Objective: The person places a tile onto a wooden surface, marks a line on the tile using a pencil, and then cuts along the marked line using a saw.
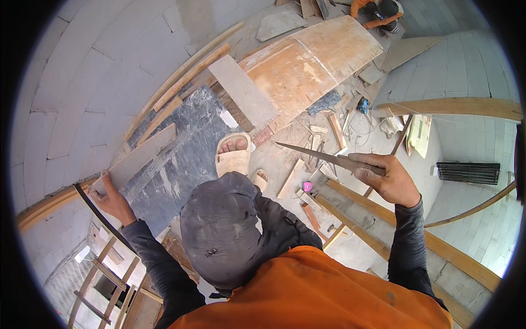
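On the left, my left hand grips the near end of a pale, flat board, thumb on its edge. That board slants away alongside the block wall, over a dark scuffed sheet. My right hand, raised on the right, is closed round the wide end of a long, tapered, brownish-grey strip. Its point reaches left toward the middle of the view, apart from the board. Whether this strip is wood or a metal blade I cannot make out. My sandalled foot stands at the dark sheet's edge.
A large stained plywood sheet lies ahead, a narrow pale board beside it. Offcuts and a pink tape measure litter the floor. Long timber beams run at right. A co-worker crouches at the far right.
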